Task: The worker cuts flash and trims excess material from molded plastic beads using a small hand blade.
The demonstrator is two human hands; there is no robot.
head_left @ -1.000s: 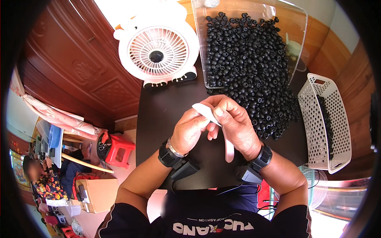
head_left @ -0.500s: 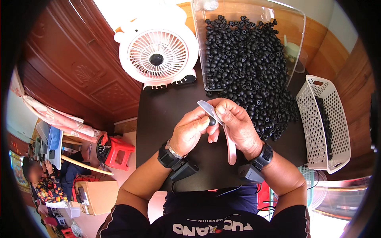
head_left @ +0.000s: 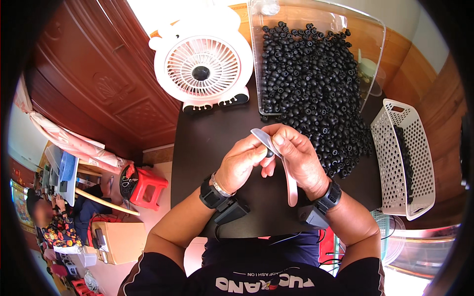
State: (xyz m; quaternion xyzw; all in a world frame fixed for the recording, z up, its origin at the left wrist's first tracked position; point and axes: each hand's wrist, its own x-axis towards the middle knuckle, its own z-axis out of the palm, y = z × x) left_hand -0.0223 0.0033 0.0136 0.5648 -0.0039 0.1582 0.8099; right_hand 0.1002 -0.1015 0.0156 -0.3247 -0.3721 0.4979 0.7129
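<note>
Dark counter [head_left: 207, 163], small and square, set against a carved wooden door [head_left: 84, 84]; tiled floor below with a red stool [head_left: 148, 187].

Clear plastic tray [head_left: 316, 29], open-fronted, spilling a heap of small black rubber caps [head_left: 316, 93] across the counter's far right.

White desk fan [head_left: 201, 66], round grille, standing at the counter's far edge, left of the tray.

White perforated basket [head_left: 402, 163], at the right edge, a few black caps inside.

Left hand [head_left: 242, 165], grip closed, thumb and fingers pinching one black cap [head_left: 269, 153] against the strip. Since a second ago the hands have drawn slightly closer together, the cap now showing at the strip's upper end.

Right hand [head_left: 301, 158], grip closed on a pale plastic strip [head_left: 284, 167], held above the counter's middle; its lower end hangs free toward the wrist.

Black wristbands, one on each wrist.
</note>
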